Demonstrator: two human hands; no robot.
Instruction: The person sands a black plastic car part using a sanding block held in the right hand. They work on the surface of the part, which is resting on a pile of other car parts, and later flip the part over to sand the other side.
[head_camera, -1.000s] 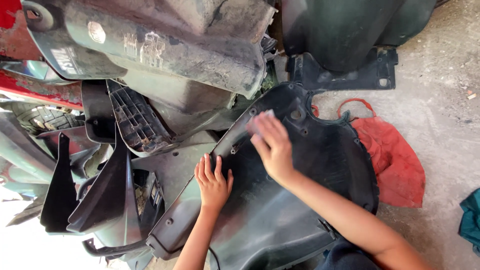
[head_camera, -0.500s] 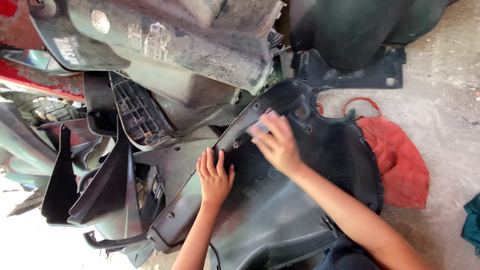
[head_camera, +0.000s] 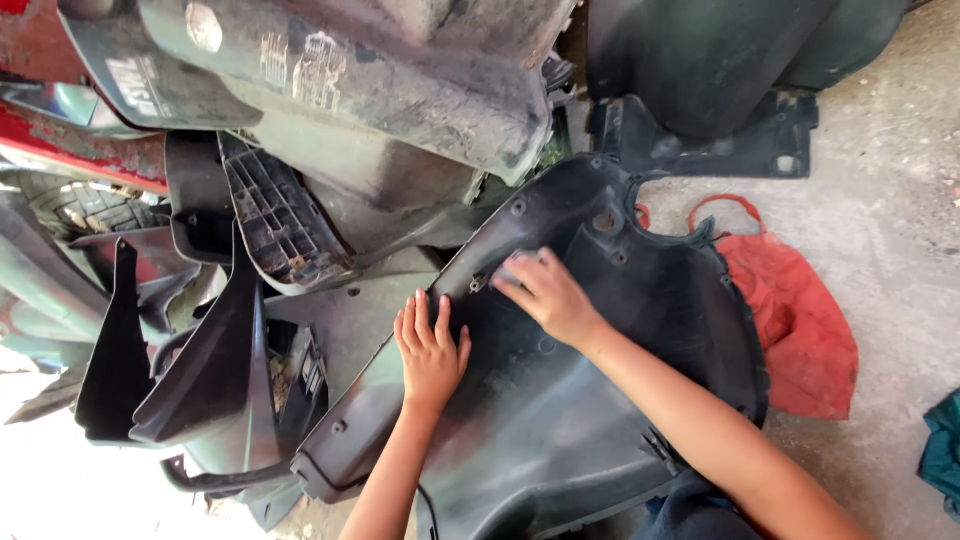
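Left hand (head_camera: 432, 345) — flat, fingers spread, palm pressed on the near edge of the black plastic fender panel (head_camera: 600, 400) at centre frame, holding nothing. Right hand (head_camera: 545, 292) — fingers curled narrow over a small pale grey pad (head_camera: 512, 268), most likely a scrap of abrasive or cloth, pressed against the panel's upper rim just right of a row of mounting holes. Change over the last second: the right hand and its pad have slid a short way down and left along the rim, while the left hand stays planted in the same spot — a rubbing stroke in progress, with the panel braced and not shifting. The panel itself lies curved, hollow side up, from lower centre to the upper right of centre. Around it: a stack of dusty grey body panels (head_camera: 380, 90) in the upper left, a ribbed black grille piece (head_camera: 275, 215) left of centre, black mudguard pieces (head_camera: 180, 370) at lower left, a red cloth bag (head_camera: 800, 320) on the concrete floor (head_camera: 900, 200) at right, and a teal cloth (head_camera: 942, 455) at the right edge.
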